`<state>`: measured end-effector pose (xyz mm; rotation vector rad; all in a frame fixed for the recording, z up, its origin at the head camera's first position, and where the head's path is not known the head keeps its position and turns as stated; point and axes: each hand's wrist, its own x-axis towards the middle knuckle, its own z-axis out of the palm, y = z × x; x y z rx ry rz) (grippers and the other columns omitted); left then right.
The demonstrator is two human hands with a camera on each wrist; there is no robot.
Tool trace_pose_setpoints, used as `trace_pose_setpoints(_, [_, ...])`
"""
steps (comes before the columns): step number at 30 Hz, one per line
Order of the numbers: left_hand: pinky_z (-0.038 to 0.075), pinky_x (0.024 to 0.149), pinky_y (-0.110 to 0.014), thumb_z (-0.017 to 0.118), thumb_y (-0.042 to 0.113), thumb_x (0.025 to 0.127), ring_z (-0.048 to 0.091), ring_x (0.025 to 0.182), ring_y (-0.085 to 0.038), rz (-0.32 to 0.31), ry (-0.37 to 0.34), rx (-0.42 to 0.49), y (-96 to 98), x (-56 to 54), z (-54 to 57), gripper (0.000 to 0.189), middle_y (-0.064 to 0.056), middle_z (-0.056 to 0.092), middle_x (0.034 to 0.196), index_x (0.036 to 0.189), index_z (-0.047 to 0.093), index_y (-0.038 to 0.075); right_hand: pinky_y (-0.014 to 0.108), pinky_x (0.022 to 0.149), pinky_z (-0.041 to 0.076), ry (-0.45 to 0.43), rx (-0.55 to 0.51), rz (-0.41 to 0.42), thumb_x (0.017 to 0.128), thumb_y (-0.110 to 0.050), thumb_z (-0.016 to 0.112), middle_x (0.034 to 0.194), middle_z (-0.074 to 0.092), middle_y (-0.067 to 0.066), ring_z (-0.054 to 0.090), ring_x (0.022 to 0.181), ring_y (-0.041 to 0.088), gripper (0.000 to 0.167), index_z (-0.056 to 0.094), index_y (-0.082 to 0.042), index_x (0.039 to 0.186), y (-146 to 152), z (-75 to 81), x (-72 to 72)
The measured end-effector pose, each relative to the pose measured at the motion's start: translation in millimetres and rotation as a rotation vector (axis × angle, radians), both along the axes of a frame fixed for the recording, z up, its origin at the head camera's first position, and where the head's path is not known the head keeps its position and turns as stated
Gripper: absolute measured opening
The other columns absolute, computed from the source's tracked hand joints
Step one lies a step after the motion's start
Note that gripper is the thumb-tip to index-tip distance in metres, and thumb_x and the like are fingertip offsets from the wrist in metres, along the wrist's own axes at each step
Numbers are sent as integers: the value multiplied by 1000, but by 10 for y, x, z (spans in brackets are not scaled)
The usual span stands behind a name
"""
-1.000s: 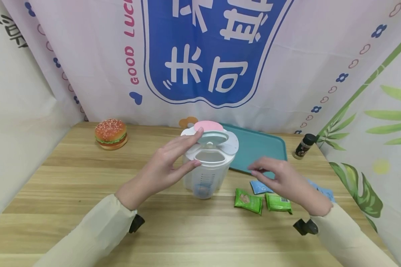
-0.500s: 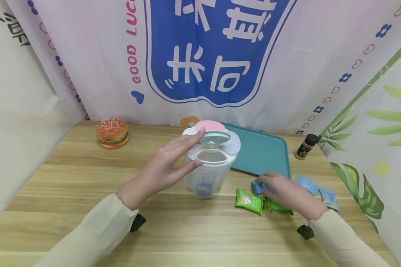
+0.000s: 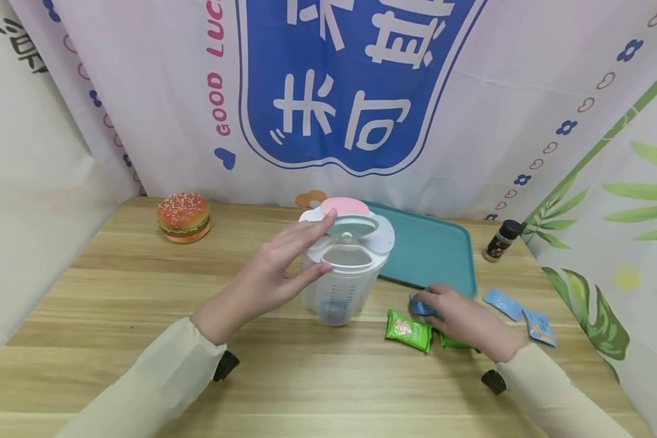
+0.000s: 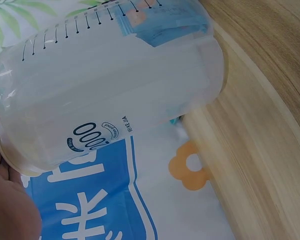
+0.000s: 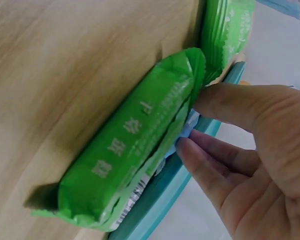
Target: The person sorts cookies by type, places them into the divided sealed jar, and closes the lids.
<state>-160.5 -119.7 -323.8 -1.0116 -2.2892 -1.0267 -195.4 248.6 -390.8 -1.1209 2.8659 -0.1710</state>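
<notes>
A translucent storage canister (image 3: pixel 342 292) stands upright on the table, with a white lid (image 3: pixel 382 234) and a raised pale green flap (image 3: pixel 353 225) over an uncovered opening. My left hand (image 3: pixel 268 274) rests against the lid, fingers extended by the flap and thumb at the opening's rim. Through the canister wall in the left wrist view, a blue packet (image 4: pixel 165 25) shows at the bottom. My right hand (image 3: pixel 465 316) pinches another small blue packet (image 3: pixel 420 306) on the table; the fingers partly hide it. Close by lie two green snack packets (image 3: pixel 407 331) (image 5: pixel 130 145).
Behind the canister lies a teal tray (image 3: pixel 429 246). Two more blue packets (image 3: pixel 504 303) (image 3: pixel 539 327) lie at the right. A black-capped seasoning bottle (image 3: pixel 500 241) stands at the back right, a toy hamburger (image 3: pixel 184 217) at the back left. Printed cloth (image 3: pixel 170 109) hangs behind.
My right hand has come down onto the blue packet near the green ones and now pinches it; the packet has shifted slightly. The left hand stays at the lid.
</notes>
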Motion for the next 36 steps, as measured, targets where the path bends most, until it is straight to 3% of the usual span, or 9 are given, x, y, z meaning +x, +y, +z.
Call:
trace_pose_setpoints(9, [44, 125, -48, 80, 17, 93, 55, 146, -27, 13, -1, -5, -8, 4, -9, 79, -7, 58, 156, 162, 41, 16, 44, 85, 65, 12, 2, -2, 90, -8, 80, 112, 72, 11, 69, 107, 31, 34, 71, -7, 123, 21, -32, -26])
trace_pose_setpoints(20, [43, 125, -49, 80, 18, 94, 55, 146, -28, 14, 8, -4, -11, 5, -2, 78, -8, 58, 156, 162, 41, 16, 37, 85, 66, 103, -47, 32, 97, -10, 72, 113, 75, 4, 71, 104, 20, 29, 71, -11, 126, 81, -78, -6])
trace_pose_setpoints(27, [43, 126, -50, 80, 17, 94, 54, 147, -28, 11, 11, -1, -4, 4, -5, 78, -8, 58, 156, 162, 41, 16, 26, 72, 62, 197, -87, 76, 95, -2, 71, 104, 73, -3, 70, 93, 11, 28, 74, -16, 119, 97, -77, 10])
trace_pose_setpoints(36, [42, 126, -49, 80, 18, 94, 54, 147, -27, 9, 5, -2, -1, 9, -3, 77, -7, 58, 156, 161, 42, 15, 28, 76, 66, 237, -145, 80, 95, -5, 74, 107, 77, 0, 74, 94, 13, 26, 74, -13, 120, 113, -61, 17])
